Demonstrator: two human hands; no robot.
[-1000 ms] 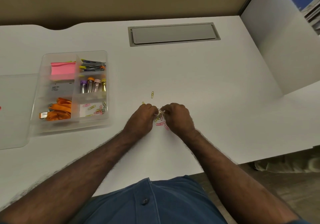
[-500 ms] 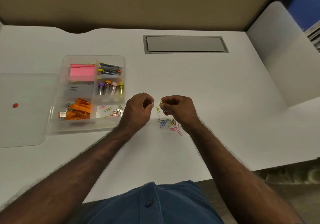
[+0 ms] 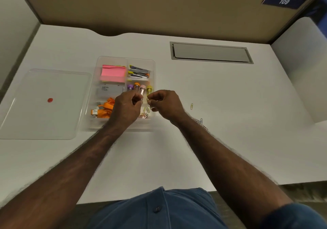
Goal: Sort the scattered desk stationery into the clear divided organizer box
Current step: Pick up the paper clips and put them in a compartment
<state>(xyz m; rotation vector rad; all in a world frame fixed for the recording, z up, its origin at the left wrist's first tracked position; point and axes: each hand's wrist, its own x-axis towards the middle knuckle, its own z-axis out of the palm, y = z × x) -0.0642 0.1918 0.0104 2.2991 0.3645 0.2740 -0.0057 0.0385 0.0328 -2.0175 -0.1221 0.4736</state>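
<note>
Clear organizer box on white surface: pink sticky notes, capped tubes, orange lanyard, paper clips in near-right compartment. Above that compartment: right hand pinching hanging clip bunch; left hand curled, pinching one clip. Stray yellow clip lying right of box, long axis pointing away.
</note>
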